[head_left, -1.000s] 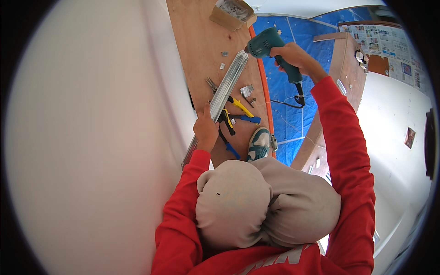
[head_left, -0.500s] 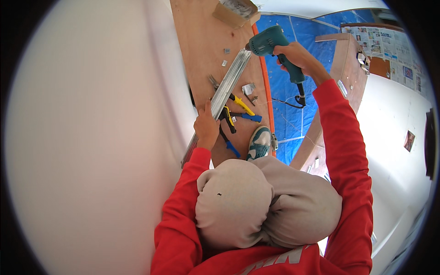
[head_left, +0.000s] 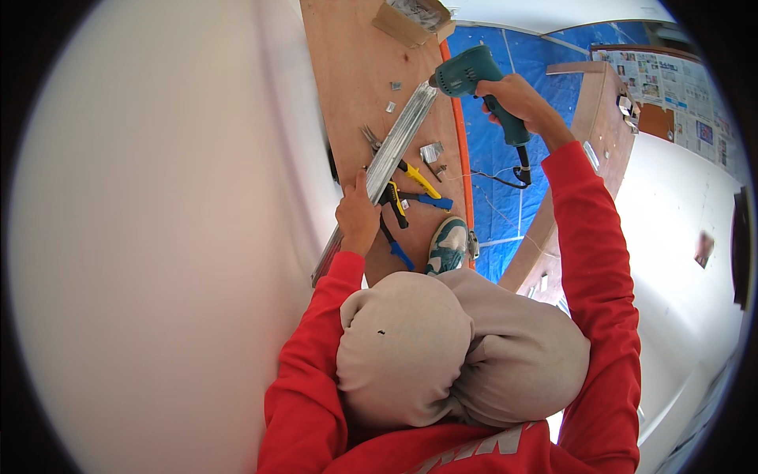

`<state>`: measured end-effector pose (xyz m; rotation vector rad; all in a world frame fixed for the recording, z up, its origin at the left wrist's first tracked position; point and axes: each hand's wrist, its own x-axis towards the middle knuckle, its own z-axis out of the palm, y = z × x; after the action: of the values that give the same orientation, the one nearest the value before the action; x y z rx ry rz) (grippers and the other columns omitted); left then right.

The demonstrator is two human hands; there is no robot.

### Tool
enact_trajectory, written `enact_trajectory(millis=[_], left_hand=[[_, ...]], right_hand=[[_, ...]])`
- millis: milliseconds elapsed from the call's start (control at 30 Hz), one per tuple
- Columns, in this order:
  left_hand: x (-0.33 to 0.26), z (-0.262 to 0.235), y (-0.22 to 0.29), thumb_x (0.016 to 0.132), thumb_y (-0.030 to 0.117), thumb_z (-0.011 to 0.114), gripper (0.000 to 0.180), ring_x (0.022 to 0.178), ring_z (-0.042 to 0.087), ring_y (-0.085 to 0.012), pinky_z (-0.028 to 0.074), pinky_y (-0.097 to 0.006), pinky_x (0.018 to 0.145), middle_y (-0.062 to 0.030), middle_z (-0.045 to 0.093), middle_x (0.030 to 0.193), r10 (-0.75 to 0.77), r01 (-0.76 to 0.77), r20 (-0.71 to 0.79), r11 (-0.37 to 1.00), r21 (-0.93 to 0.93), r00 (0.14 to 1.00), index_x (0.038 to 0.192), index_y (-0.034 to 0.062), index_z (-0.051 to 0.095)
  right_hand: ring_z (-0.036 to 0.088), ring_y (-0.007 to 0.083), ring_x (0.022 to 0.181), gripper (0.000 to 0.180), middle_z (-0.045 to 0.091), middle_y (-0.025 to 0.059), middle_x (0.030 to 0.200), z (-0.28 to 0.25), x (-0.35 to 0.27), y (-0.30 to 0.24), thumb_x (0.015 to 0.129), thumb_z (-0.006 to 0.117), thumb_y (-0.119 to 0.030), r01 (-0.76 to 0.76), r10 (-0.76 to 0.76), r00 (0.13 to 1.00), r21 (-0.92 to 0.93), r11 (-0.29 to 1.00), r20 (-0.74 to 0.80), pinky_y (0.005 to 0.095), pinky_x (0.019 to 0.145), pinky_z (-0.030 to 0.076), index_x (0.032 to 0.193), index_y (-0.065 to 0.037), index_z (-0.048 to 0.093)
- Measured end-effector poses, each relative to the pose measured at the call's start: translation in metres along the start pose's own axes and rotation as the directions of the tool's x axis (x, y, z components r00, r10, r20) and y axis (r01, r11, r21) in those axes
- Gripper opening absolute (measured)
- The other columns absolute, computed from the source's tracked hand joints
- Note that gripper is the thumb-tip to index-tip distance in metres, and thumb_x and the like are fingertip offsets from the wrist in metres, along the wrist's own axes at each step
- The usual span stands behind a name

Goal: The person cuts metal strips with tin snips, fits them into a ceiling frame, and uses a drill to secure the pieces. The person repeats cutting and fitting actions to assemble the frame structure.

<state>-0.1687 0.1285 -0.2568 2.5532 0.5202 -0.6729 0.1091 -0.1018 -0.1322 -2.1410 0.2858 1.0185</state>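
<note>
We see the left hand [head_left: 359,221] pressed flat on a long metal strip [head_left: 387,162] that lies slantwise across a wooden board [head_left: 347,71]. The fingers are spread over the strip near its lower part, holding it down rather than closed around it. The right hand [head_left: 521,103] is wrapped tight around the grip of a teal drill [head_left: 474,79], whose nose meets the upper end of the strip.

The board is hemmed in. A white wall [head_left: 158,237] runs right along its left edge, and the strip's lower end reaches close to that edge. An orange rim [head_left: 462,158] marks the board's right edge, with blue sheeting [head_left: 505,197] on the floor beyond it. Just right of the strip lie yellow-handled pliers [head_left: 418,178], blue-handled pliers [head_left: 426,201] and small metal clips [head_left: 430,152], leaving little bare wood there. A shoe [head_left: 448,245] rests by the right edge, just beside the tools. The drill's black cord [head_left: 517,170] hangs over the sheeting. A cardboard box [head_left: 414,20] sits at the far end of the board.

Compared with a second ago, we see the drill and strip in nearly the same place; the left hand has kept its press on the strip and the right hand its hold on the drill.
</note>
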Motion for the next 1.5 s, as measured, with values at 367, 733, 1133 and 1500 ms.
enact_trajectory(millis=[367, 733, 1133, 1500], left_hand=[[0.000, 0.002, -0.001, 0.076, 0.022, 0.088, 0.088, 0.090, 0.072, -0.0360, 0.060, -0.044, 0.076, -0.0169, 0.063, 0.108, 0.007, -0.006, -0.019, 1.000, 0.028, 1.000, 0.150, 0.0155, 0.041], [0.001, 0.001, 0.000, 0.076, 0.020, 0.089, 0.090, 0.091, 0.072, -0.0364, 0.059, -0.045, 0.078, -0.0166, 0.063, 0.109, -0.003, 0.003, 0.008, 1.000, -0.004, 1.000, 0.151, 0.0160, 0.040], [0.001, 0.001, -0.001, 0.075, 0.019, 0.089, 0.089, 0.092, 0.072, -0.0363, 0.059, -0.045, 0.078, -0.0170, 0.064, 0.109, -0.001, 0.001, 0.003, 1.000, -0.019, 1.000, 0.150, 0.0158, 0.041], [0.002, -0.002, 0.000, 0.075, 0.019, 0.089, 0.090, 0.093, 0.072, -0.0370, 0.059, -0.045, 0.079, -0.0179, 0.064, 0.109, -0.002, 0.003, 0.014, 1.000, -0.024, 1.000, 0.151, 0.0157, 0.041]], right_hand=[[0.062, 0.0181, 0.060, 0.037, 0.064, 0.0096, 0.076, -0.001, 0.001, -0.002, 0.083, 0.072, -0.031, -0.011, 0.010, 1.000, 0.024, 1.000, 0.014, 0.0321, 0.053, 0.052, 0.090, 0.005, 0.066], [0.063, 0.0180, 0.061, 0.037, 0.065, 0.0095, 0.076, -0.014, 0.004, -0.001, 0.085, 0.072, -0.031, -0.036, 0.033, 0.999, 0.074, 0.997, 0.041, 0.0305, 0.057, 0.054, 0.096, 0.004, 0.068], [0.062, 0.0164, 0.057, 0.032, 0.065, 0.0089, 0.071, -0.015, 0.007, 0.008, 0.085, 0.070, -0.030, -0.013, 0.010, 0.999, 0.083, 0.996, 0.042, 0.0296, 0.050, 0.049, 0.089, 0.001, 0.066], [0.060, 0.0175, 0.056, 0.033, 0.063, 0.0084, 0.070, -0.009, 0.006, 0.001, 0.084, 0.072, -0.029, -0.024, 0.023, 0.999, 0.057, 0.998, 0.027, 0.0322, 0.051, 0.050, 0.089, 0.002, 0.066]])
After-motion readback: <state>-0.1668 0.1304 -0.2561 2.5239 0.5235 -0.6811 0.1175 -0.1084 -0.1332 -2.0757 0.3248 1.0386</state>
